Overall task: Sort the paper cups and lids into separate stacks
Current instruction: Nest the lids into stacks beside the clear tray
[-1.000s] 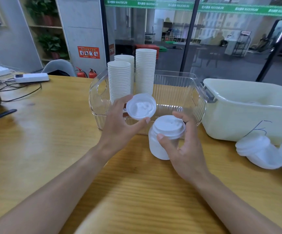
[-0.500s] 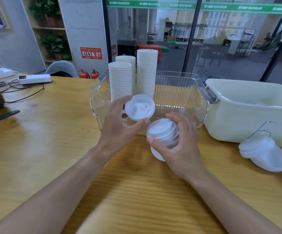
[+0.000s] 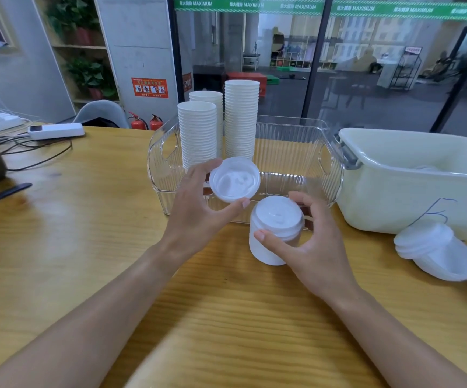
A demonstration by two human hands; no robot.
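Pinching a loose lid (image 3: 234, 179), the left hand (image 3: 198, 211) hovers beside the right hand (image 3: 307, 242) gripping a lidded cup (image 3: 275, 229).

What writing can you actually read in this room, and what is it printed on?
"MAXIMUM", repeated along the green strip across the top of the glass wall; the characters beside each are too blurred to read.
Red notice on the pillar: pictures and text, too small to read.
Blue pen scribble on the cream tub: not legible.
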